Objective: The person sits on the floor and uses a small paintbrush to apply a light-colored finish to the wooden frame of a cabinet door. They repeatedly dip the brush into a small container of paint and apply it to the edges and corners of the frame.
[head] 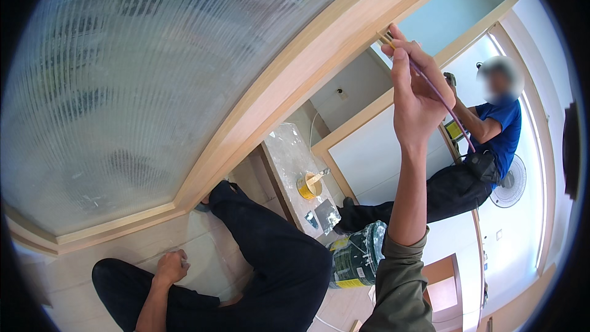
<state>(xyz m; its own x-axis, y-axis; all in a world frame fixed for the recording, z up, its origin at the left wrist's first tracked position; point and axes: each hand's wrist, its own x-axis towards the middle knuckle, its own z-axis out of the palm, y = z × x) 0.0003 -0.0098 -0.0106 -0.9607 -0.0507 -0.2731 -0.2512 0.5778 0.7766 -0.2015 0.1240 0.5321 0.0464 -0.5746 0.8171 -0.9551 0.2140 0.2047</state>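
Note:
My right hand (pixel 417 87) is raised and grips a thin paintbrush (pixel 440 94) with a purple handle. The brush's tip is at the edge of a light wooden frame (pixel 295 78), touching it or very close to it. The frame surrounds a ribbed, translucent glass panel (pixel 124 101) on the left. Low over my bent leg, my left hand (pixel 173 267) has its fingers curled; whether something small lies in them is hard to tell. A small yellow tub (pixel 304 190) of pale filler or paint, with a flat stick or spatula (pixel 318 177) in it, stands on a paint-spattered board.
The spattered board (pixel 290 157) lies in front of my knee, bearing flat plates. Beside the knee stands a large green bucket (pixel 355 258). A co-worker (pixel 500 124) in a blue shirt works behind my right arm. Farther back are a fan (pixel 509 182) and white cabinet panels (pixel 368 152).

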